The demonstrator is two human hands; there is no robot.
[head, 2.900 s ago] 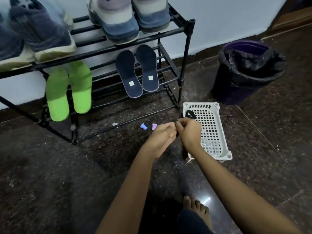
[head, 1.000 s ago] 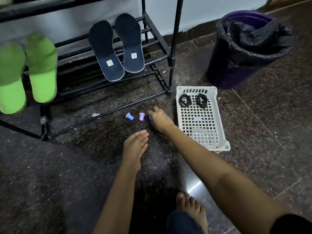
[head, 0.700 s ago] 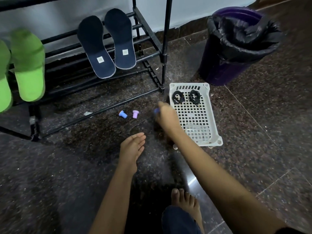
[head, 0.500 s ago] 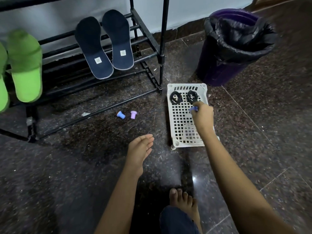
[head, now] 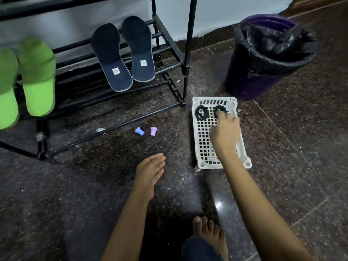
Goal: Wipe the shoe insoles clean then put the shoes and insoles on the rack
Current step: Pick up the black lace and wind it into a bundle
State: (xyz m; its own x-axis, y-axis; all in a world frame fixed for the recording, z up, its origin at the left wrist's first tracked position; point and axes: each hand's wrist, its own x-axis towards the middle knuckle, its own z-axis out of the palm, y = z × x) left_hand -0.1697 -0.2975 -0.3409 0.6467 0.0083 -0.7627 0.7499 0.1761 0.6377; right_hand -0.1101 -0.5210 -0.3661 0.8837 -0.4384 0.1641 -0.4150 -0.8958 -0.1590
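The rack (head: 185, 53) stands on the floor (head: 75, 185), and a lined bin (head: 263, 68) is placed near its right end.

Four insoles are counted on the lower shelf:
- Two green insoles (head: 37, 76) lie at its left end.
- Two dark insoles (head: 111, 59) lie near its right end, with their heels over the front bar.

No shoe is seen.

The insoles are judged to be light, thin and easily bent, with a cloth face that is not slippery. They are best taken at the heel or by both long edges, so that they do not fold.

One white basket (head: 195, 99) is set on the floor by the rack's front right foot. Two black coiled laces (head: 201, 113) lie at its far edge.

The right hand (head: 225, 134) is held over the basket. It is blurred, so whether anything is pinched cannot be told. The left hand (head: 150, 170) is held flat with the fingers together, and nothing is in it.

Two small plugs, one blue (head: 139, 131) and one purple (head: 153, 131), lie on the floor near the basket's left side.
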